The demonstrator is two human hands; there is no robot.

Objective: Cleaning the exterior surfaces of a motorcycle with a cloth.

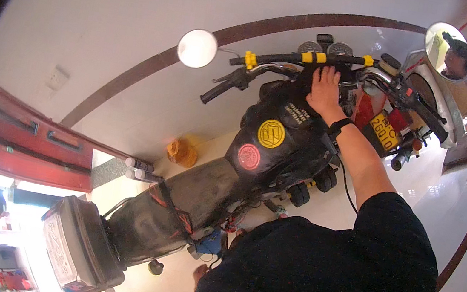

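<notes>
My right hand [326, 92] lies back upward on the black front end of a motorcycle's fuel tank cover [283, 128], just behind the handlebar. Its fingers are slightly spread, and I see nothing held in them. The cover bears a yellow round emblem [271, 133] and a red one [249, 156]. Beyond my fingertips runs a black bar [283, 58] with yellow bands. A patch of skin [199, 272] shows left of my black shirt [319, 267], and I cannot tell whether it is my left hand; the shirt hides the rest.
A dusty seat [204, 187] leads back to a top box [81, 243]. Round mirrors [197, 48] [448, 51] stick out on both sides. An orange container [182, 153] and several spray cans [140, 164] stand by the wall. A yellow plate [384, 131] bears writing.
</notes>
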